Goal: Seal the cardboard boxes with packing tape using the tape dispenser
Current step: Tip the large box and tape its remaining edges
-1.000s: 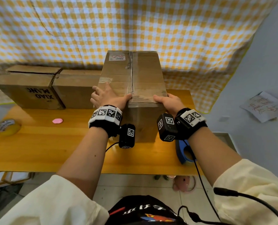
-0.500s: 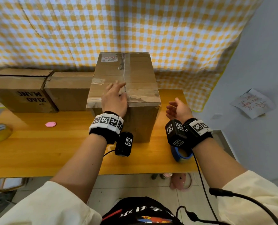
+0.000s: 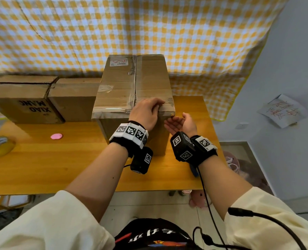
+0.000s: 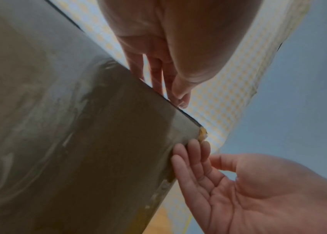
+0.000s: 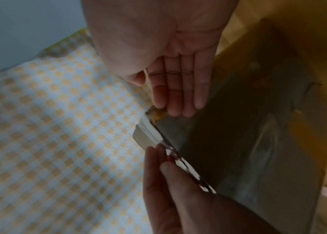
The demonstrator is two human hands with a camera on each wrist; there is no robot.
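A tall cardboard box (image 3: 131, 83) stands on the wooden table (image 3: 59, 168), with clear tape (image 3: 111, 110) across its near top edge and down its centre seam. My left hand (image 3: 147, 110) lies on the near right part of the top, fingers (image 4: 156, 76) straight and pressing at the edge. My right hand (image 3: 180, 122) is flat, palm up, its fingertips (image 4: 194, 148) touching the box's near right corner. In the right wrist view both the right hand (image 5: 178, 79) and the left hand (image 5: 168, 190) meet at that corner. The blue tape dispenser (image 3: 194, 170) is almost hidden behind my right wrist.
Two more cardboard boxes (image 3: 23, 100) stand at the back left against the checked cloth (image 3: 149, 29). A yellow tape roll (image 3: 0, 146) and a small pink object (image 3: 56, 136) lie on the left of the table. A wall (image 3: 284, 69) is close on the right.
My left hand has slid right along the box's near top edge. My right hand, off the box half a second ago, has come up to the near right corner.
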